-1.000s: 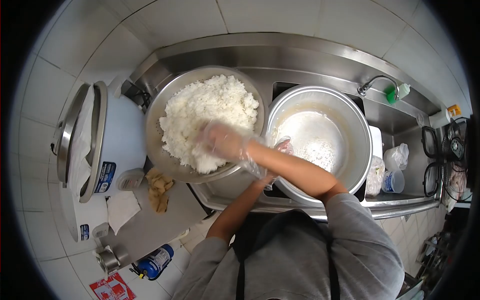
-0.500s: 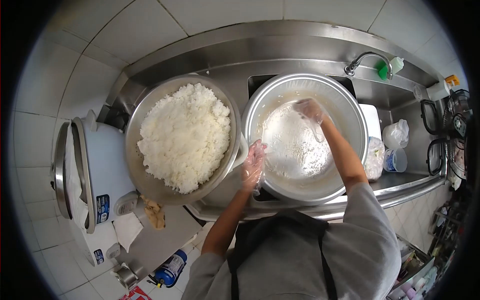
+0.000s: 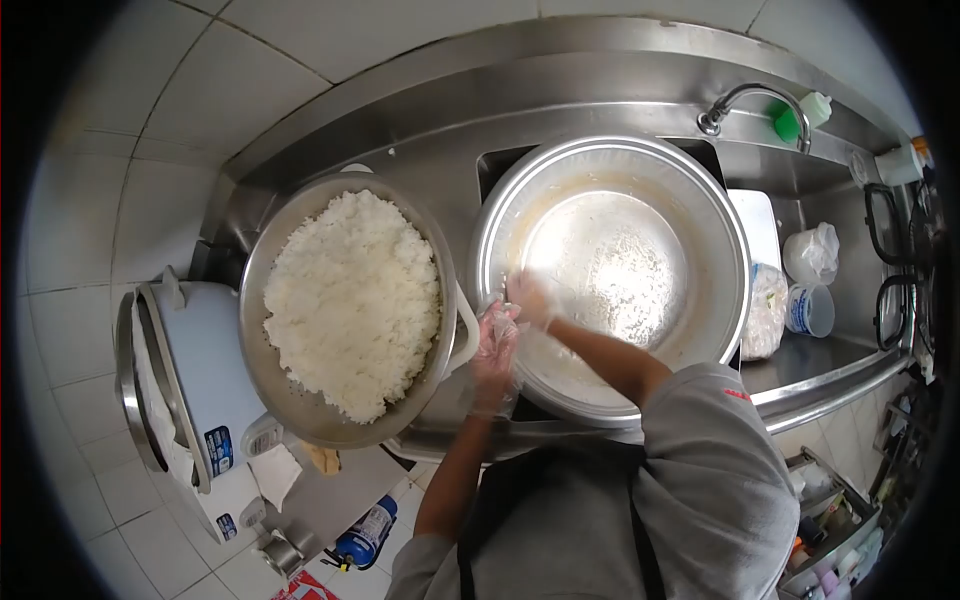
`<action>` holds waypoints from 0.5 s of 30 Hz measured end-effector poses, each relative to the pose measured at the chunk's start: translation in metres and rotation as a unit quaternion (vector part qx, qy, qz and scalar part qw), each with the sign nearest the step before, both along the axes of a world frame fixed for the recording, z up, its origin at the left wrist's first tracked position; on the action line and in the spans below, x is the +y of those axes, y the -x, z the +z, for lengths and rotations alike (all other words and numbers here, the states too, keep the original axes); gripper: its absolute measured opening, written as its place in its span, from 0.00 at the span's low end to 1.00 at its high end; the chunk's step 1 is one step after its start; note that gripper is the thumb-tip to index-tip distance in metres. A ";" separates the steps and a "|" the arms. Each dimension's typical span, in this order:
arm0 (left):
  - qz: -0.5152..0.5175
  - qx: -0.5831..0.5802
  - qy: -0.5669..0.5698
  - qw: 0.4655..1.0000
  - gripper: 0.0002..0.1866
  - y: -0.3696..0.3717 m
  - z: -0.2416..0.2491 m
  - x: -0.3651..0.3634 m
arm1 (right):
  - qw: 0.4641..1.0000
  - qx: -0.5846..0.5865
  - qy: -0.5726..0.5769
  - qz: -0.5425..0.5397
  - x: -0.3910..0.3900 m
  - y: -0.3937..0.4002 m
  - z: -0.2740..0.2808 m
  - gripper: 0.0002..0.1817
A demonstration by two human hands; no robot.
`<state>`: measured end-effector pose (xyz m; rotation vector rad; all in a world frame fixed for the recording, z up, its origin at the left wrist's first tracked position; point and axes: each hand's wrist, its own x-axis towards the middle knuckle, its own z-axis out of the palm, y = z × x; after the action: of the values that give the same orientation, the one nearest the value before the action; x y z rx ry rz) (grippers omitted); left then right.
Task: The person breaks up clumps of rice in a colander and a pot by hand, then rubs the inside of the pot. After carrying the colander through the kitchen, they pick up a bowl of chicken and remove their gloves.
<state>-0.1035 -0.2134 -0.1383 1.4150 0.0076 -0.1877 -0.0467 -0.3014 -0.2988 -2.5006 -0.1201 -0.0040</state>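
A wide metal pot [image 3: 640,290] with a wet inside and a few grains near its wall sits over the sink opening. Both hands wear clear plastic gloves. My left hand [image 3: 495,345] is at the pot's left rim, fingers curled; what it holds, if anything, is hidden. Close beside it, my right hand [image 3: 530,298] is inside the pot's left wall, blurred by motion. Left of my hands stands a large metal bowl [image 3: 250,340] with a pale handle [image 3: 468,335], heaped with white rice [image 3: 350,300].
A rice cooker [image 3: 205,350] with its lid raised stands at the left. A faucet [image 3: 750,92], a green bottle [image 3: 788,122], a plastic tub [image 3: 810,311] and a filled bag [image 3: 765,312] are on the right. Below left is a blue cylinder [image 3: 367,530].
My right hand has moved from the pot's upper middle to its left side, next to my left hand. The view has shifted slightly, and fewer grains show in the pot.
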 end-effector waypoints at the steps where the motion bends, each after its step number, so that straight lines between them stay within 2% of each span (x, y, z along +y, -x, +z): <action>1: -0.004 0.011 0.011 1.000 0.24 0.002 0.004 -0.001 | 0.991 0.115 -0.063 -0.009 -0.004 0.026 0.026 0.15; 2: -0.009 0.021 0.024 0.999 0.25 0.004 0.006 -0.001 | 0.966 0.228 -0.124 -0.021 -0.011 0.047 0.062 0.14; 4: -0.011 0.027 0.028 0.999 0.25 0.004 0.001 -0.001 | 0.920 0.374 -0.030 0.116 -0.044 0.075 0.068 0.14; 6: -0.005 0.026 0.029 0.999 0.24 0.002 0.001 -0.002 | 0.896 0.269 0.092 0.340 -0.084 0.089 0.051 0.21; 7: -0.011 0.007 0.005 1.000 0.25 0.003 0.002 -0.001 | 0.896 0.270 0.095 0.341 -0.103 0.088 0.029 0.21; 8: -0.017 -0.013 -0.021 1.000 0.25 0.003 0.004 0.001 | 0.915 0.029 0.211 0.344 -0.121 0.077 -0.003 0.18; 9: -0.014 -0.017 -0.020 1.000 0.25 0.001 0.006 0.002 | 0.867 -0.216 0.312 0.323 -0.134 0.057 -0.021 0.15; 10: -0.020 -0.014 -0.039 0.999 0.24 0.001 0.009 0.002 | 0.989 -0.026 0.041 0.142 -0.136 0.034 0.012 0.12; 11: -0.028 -0.012 -0.059 0.998 0.24 0.003 0.010 0.003 | 0.998 -0.019 -0.001 0.059 -0.139 0.009 0.050 0.11; 13: -0.030 -0.023 -0.057 0.998 0.24 0.007 0.009 0.002 | 0.985 0.098 -0.134 0.033 -0.136 0.025 0.058 0.11; 14: -0.033 -0.037 -0.055 0.997 0.24 0.002 0.009 0.002 | 0.944 -0.107 0.203 0.238 -0.135 0.047 0.012 0.11; 15: -0.035 -0.041 -0.051 0.997 0.24 -0.001 0.009 0.001 | 0.712 -0.285 0.503 0.398 -0.137 0.066 -0.036 0.11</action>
<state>-0.1021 -0.2126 -0.1292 1.5260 -0.1012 -0.1882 -0.1131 -0.4387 -0.3353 -3.1112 -1.9102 -0.4727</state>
